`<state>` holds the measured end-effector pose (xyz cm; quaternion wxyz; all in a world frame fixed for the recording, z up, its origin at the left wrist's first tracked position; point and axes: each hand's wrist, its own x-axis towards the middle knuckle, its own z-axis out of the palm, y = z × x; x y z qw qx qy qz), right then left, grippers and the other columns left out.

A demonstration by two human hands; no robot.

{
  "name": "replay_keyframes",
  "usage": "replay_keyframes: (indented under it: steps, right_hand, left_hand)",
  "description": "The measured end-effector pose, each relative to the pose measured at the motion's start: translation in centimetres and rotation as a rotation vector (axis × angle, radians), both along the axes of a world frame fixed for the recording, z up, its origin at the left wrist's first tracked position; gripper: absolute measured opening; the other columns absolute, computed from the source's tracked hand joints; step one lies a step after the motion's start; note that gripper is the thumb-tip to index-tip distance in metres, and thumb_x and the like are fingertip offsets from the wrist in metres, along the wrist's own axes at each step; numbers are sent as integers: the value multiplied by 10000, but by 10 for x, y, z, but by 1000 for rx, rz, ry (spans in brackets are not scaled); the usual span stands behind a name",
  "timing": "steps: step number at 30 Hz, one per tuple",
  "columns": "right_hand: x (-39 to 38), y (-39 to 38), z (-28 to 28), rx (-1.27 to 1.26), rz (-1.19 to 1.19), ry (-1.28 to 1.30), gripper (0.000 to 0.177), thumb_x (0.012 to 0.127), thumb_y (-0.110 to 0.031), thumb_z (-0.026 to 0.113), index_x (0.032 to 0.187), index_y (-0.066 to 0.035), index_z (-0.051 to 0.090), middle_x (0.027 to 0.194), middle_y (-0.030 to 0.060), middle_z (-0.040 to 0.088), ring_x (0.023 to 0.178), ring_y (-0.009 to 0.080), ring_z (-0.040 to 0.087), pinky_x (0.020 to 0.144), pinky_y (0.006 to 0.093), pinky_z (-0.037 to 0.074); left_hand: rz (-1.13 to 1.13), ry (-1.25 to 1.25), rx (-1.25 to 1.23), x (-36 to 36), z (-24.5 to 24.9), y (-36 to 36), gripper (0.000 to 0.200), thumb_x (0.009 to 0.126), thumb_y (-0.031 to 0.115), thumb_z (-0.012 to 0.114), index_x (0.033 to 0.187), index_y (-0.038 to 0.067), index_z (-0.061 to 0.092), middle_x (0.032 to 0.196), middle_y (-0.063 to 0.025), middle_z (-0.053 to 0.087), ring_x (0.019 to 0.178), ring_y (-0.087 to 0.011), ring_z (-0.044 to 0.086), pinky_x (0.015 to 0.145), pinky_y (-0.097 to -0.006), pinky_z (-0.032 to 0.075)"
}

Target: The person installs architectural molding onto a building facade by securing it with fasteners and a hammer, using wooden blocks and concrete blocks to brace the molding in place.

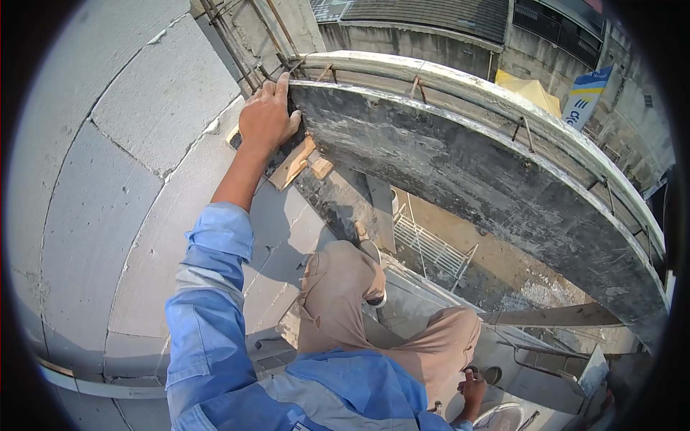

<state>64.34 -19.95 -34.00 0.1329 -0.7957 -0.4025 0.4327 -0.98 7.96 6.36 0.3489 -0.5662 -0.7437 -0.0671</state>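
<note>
My left hand (267,115) reaches up to the end of a dark formwork panel (431,154), where the panel meets a wall of pale blocks (176,93). Its fingers are stretched out and the thumb stands apart; the palm side is hidden. Just below that hand, a piece of wood (293,164) and a small wood chunk (321,168) sit in the corner. My right hand (472,392) is low beside my knee, fingers curled by a dark round object (492,374). What lies inside those fingers is too small to make out.
Steel bars (230,43) rise behind the left hand, and short bar ends stick up along the concrete rim (460,72). An opening drops to the ground, with a white metal frame (431,244) below. A wooden beam (550,316) crosses at right. A bucket (501,418) is near the right hand.
</note>
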Motion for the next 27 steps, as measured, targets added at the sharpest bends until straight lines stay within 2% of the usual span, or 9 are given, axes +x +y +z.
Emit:
replay_keyframes:
  steps: [3, 6, 8, 11, 16, 17, 22, 24, 27]
  right_hand:
    - [13, 86, 106, 691, -26, -44, 313, 1004, -307, 595, 915, -7, 602, 647, 5, 530, 562, 73, 456, 519, 251, 393]
    - [9, 149, 226, 1020, -135, -21, 349, 1033, -272, 571, 1177, 41, 623, 952, 84, 630, 844, 145, 597, 767, 290, 516]
    - [13, 187, 292, 1283, 3, -399, 302, 1037, -213, 563, 1175, 42, 648, 1110, 113, 663, 982, 175, 635, 874, 291, 519]
    - [11, 252, 366, 1551, -90, -355, 316, 1025, -222, 588, 1223, 15, 652, 1167, 114, 672, 1045, 186, 640, 934, 310, 493]
    - [-18, 338, 404, 1339, 118, -824, 519, 1012, -475, 535, 1261, -33, 648, 1126, 136, 685, 1011, 209, 660, 921, 329, 486]
    - [-18, 334, 407, 1098, 47, -699, 578, 1005, -525, 507, 1250, -22, 652, 1059, 144, 693, 958, 207, 659, 899, 324, 484]
    - [22, 337, 380, 1255, 104, -615, 461, 1062, -376, 434, 1327, -41, 606, 1182, 154, 666, 965, 245, 656, 907, 318, 488]
    - [29, 325, 377, 1258, 60, -566, 451, 1061, -359, 458, 1244, 12, 637, 1078, 129, 675, 963, 204, 626, 868, 314, 476]
    - [19, 313, 399, 1080, 109, -458, 441, 1056, -340, 467, 1240, 29, 623, 1162, 125, 645, 1034, 200, 598, 906, 322, 467]
  left_hand:
    - [22, -8, -30, 5, 4, -2, 727, 796, 344, 761, 1403, 121, 428, 1153, -144, 624, 1079, -326, 649, 849, -420, 555]
    - [48, -60, -49, 3, 4, 4, 722, 794, 311, 781, 1405, 153, 429, 1131, -137, 637, 1026, -333, 670, 816, -430, 560]
    - [81, -97, -100, 4, 11, 4, 714, 793, 300, 788, 1402, 187, 432, 1138, -139, 642, 1021, -337, 674, 802, -436, 561]
    - [113, -89, -165, 6, 20, 3, 699, 793, 297, 790, 1390, 223, 434, 1165, -154, 653, 1012, -356, 680, 790, -463, 553]
    - [79, -143, -195, 5, 21, 6, 637, 807, 278, 766, 1355, 207, 450, 1159, -153, 655, 992, -368, 681, 794, -474, 550]
    - [80, -122, -161, 4, 17, 7, 620, 808, 270, 757, 1345, 205, 454, 1156, -150, 655, 987, -368, 681, 788, -476, 550]
    - [125, -99, -132, 7, 16, 12, 597, 792, 250, 749, 1314, 188, 466, 1147, -138, 653, 962, -359, 682, 749, -470, 552]
    - [113, -106, -112, 12, 17, 15, 593, 772, 222, 763, 1289, 171, 479, 1123, -127, 649, 934, -353, 682, 719, -452, 551]
    - [73, -186, -170, 13, 27, 19, 597, 720, 143, 790, 1243, 135, 503, 1038, -122, 631, 868, -364, 667, 669, -429, 535]
